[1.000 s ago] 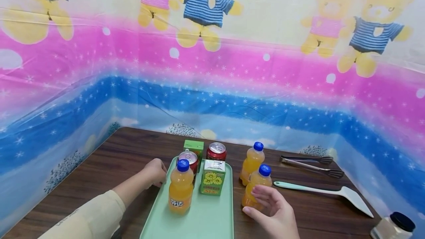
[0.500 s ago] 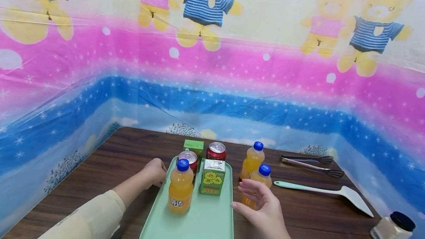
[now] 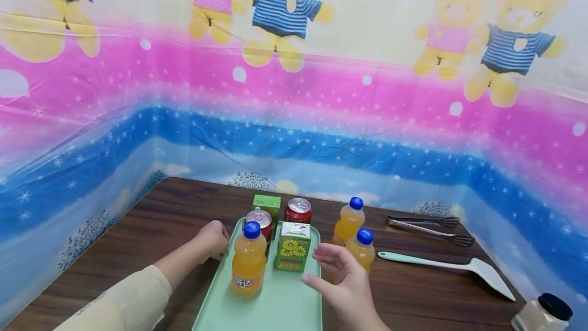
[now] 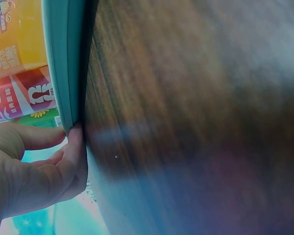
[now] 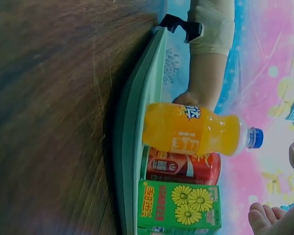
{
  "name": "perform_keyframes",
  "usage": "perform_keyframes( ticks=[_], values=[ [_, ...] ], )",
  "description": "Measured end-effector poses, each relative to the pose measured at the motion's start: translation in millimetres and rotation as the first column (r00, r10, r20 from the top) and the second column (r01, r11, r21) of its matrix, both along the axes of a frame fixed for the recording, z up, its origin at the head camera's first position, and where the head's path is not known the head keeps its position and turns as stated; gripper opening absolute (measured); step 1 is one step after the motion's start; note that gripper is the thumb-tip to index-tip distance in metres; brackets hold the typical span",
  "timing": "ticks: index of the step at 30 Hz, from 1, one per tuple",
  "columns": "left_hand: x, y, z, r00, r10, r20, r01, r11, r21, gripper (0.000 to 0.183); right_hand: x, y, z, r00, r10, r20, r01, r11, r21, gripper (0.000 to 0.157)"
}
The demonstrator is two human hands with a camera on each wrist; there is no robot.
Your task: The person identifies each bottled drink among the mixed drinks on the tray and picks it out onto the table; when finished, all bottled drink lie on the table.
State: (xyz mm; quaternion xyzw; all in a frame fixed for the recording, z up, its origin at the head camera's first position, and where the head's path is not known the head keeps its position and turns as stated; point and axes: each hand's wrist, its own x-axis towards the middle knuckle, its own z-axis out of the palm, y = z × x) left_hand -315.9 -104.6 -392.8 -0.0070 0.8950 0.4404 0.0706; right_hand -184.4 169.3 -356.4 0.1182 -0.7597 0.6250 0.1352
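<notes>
My left hand (image 3: 212,239) pinches the left rim of a pale green tray (image 3: 289,310); in the left wrist view the thumb lies over the rim (image 4: 61,58) and fingers go under it. An orange soda bottle (image 3: 248,267), a red soda can (image 3: 260,217) and a green drink carton with yellow flowers (image 3: 293,254) stand upright on the tray. Over the tray's right edge, my right hand (image 3: 344,280) is held with fingers apart, holding nothing, close to the carton. Two more orange soda bottles (image 3: 365,252) stand on the table right of it.
Another green carton (image 3: 267,201) and a red can (image 3: 298,208) stand at the tray's far end. To the right lie metal tongs (image 3: 432,230) and a spatula (image 3: 459,264). A black-lidded jar (image 3: 542,313) stands at the right front on the dark wooden table (image 3: 151,218).
My right hand has moved left, from in front of the nearer right-hand bottle to over the tray's right edge. The left hand and the drinks have stayed put.
</notes>
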Motion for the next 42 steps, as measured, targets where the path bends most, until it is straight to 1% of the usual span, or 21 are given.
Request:
perform_keyframes(
  ticks=[5,11,19,24,32,39,42],
  values=[
    [0.1,0.4,0.3,1.000,-0.001,-0.004,0.001,1.000,0.005,0.015,-4.8,-6.9,1.5,1.000,0.016,-0.019,-0.016,1.000,0.002,0.053],
    [0.0,0.6,-0.7,1.000,0.001,0.000,-0.001,1.000,-0.007,0.013,-7.6,-12.8,2.9,1.000,0.025,-0.015,-0.025,1.000,0.005,0.056],
    [1.0,0.6,-0.9,1.000,0.012,0.015,-0.012,1.000,0.006,0.014,-12.1,-20.1,3.6,0.997,0.058,-0.043,-0.059,0.998,-0.022,0.056],
    [0.9,0.7,-0.6,1.000,0.021,0.018,-0.021,1.000,0.005,0.014,-16.2,-26.5,2.5,0.998,0.065,-0.021,-0.065,0.998,-0.002,0.058],
    [1.8,1.2,-0.3,1.000,-0.004,-0.002,0.004,1.000,0.006,0.014,-20.0,-35.8,1.8,0.997,0.082,0.015,-0.082,0.997,0.012,0.058],
    [2.9,1.9,1.0,1.000,-0.005,-0.006,0.005,1.000,0.006,0.014,-25.3,-44.7,-1.5,0.995,0.090,0.045,-0.090,0.996,-0.003,0.059],
    [3.4,1.4,1.7,1.000,0.001,-0.006,-0.001,1.000,-0.001,0.014,-27.5,-49.0,-3.6,0.995,0.085,0.044,-0.086,0.996,0.014,0.058]
  ],
)
